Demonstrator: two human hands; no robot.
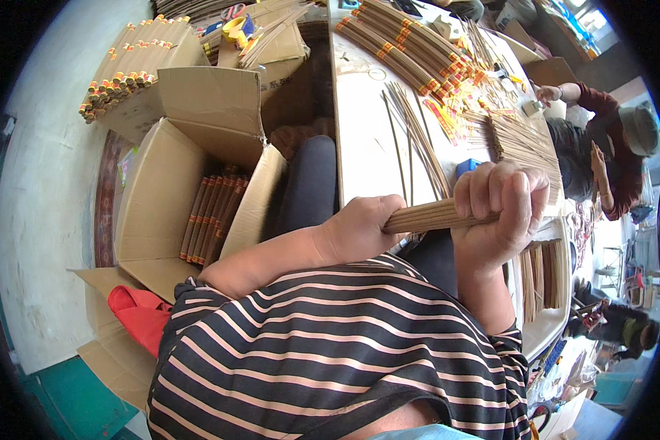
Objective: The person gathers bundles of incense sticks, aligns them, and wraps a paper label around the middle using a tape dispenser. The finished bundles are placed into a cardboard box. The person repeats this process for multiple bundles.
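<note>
A bundle of thin brown incense sticks (431, 215) lies level across my front, above the near edge of the white table (367, 139). My left hand (365, 226) is closed round its left end. At the other end, my right hand (500, 209) wraps it with curled fingers that hide the tips. Just beyond the hands, several loose incense sticks (411, 139) are spread on the table. Behind my right hand a small blue object (468, 167) shows in part. Farther back lie finished-looking bundles with red and yellow bands (400, 55).
At my left stands an open cardboard box (150, 198) with banded bundles (214, 213) inside. More banded bundles are stacked (136, 59) behind it. A tape dispenser (236, 31) sits on another carton. Beyond the table's right side a person in dark red sleeves (601, 147) works.
</note>
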